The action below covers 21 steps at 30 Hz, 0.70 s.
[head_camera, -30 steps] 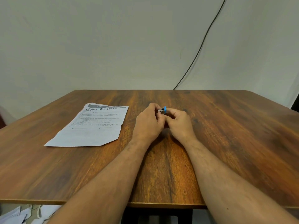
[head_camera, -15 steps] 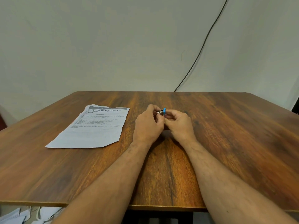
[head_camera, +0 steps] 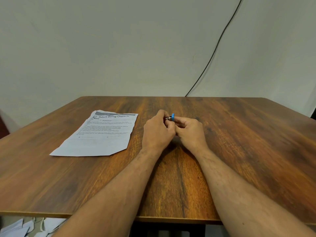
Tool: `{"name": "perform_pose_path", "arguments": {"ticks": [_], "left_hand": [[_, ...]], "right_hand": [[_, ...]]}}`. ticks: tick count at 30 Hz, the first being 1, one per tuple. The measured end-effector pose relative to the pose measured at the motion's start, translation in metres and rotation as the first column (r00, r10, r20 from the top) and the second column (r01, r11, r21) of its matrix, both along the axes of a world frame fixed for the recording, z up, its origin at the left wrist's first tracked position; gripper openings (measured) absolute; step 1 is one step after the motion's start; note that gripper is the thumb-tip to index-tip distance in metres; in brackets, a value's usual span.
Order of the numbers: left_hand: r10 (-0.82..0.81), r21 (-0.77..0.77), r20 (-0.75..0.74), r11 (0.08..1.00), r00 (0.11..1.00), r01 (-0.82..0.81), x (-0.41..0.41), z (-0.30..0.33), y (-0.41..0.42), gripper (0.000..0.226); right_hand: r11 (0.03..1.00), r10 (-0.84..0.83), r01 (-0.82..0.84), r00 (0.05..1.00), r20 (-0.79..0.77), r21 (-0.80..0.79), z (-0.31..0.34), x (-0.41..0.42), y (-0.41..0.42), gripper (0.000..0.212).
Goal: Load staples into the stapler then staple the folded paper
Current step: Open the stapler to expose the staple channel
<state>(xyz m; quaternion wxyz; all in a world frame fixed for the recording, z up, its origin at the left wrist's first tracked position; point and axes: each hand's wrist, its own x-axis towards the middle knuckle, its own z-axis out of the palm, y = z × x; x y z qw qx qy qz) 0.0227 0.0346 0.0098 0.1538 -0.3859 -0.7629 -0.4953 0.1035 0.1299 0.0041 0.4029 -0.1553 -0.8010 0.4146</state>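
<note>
A small blue stapler (head_camera: 173, 117) with a metal part shows between my two hands over the middle of the wooden table (head_camera: 239, 134). My left hand (head_camera: 158, 132) and my right hand (head_camera: 190, 130) both curl their fingers round it, knuckles nearly touching. Most of the stapler is hidden behind my fingers, and no staples can be made out. A printed sheet of paper (head_camera: 100, 135) headed "Return Dining Chairs to Table" lies flat on the table to the left of my hands, with one near corner cut off or folded.
A black cable (head_camera: 215, 52) runs down the pale wall to the table's far edge. Crumpled white papers (head_camera: 25, 226) lie on the floor below the table's near left edge.
Both hands have stayed together on the stapler with only slight finger movement. The view has shifted a little.
</note>
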Motion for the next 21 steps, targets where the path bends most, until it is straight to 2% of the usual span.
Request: {"name": "perform_pose_path", "arguments": {"ticks": [3,7,10,14,16,21], "left_hand": [[0.038,0.011,0.041,0.999,0.998,-0.038,-0.005,-0.001,-0.001,0.013],[-0.026,-0.003,0.054,1.0,0.998,0.027,-0.002,-0.003,0.0,0.009],[0.014,0.012,0.098,1.0,0.995,-0.015,-0.003,-0.005,0.003,0.011],[0.065,0.006,0.253,0.998,0.965,-0.069,-0.01,-0.004,-0.001,0.018],[0.073,-0.057,0.312,0.997,0.947,-0.058,-0.012,-0.001,-0.005,0.02],[0.06,-0.204,0.333,0.979,0.941,0.009,-0.023,-0.001,-0.012,0.03]], "right_hand": [[0.999,-0.037,0.037,0.999,-0.009,-0.007,-0.001,0.0,0.004,0.01],[0.986,-0.1,0.099,0.995,-0.002,-0.133,-0.006,-0.004,0.012,0.009],[0.954,-0.18,0.169,0.983,-0.023,-0.247,-0.007,-0.009,0.017,0.009],[0.895,-0.273,0.233,0.961,-0.052,-0.38,-0.006,-0.01,0.021,0.041],[0.869,-0.309,0.269,0.951,-0.03,-0.416,-0.007,-0.008,0.023,0.043],[0.84,-0.387,0.351,0.922,-0.003,-0.415,-0.009,-0.011,0.029,0.053]]}}
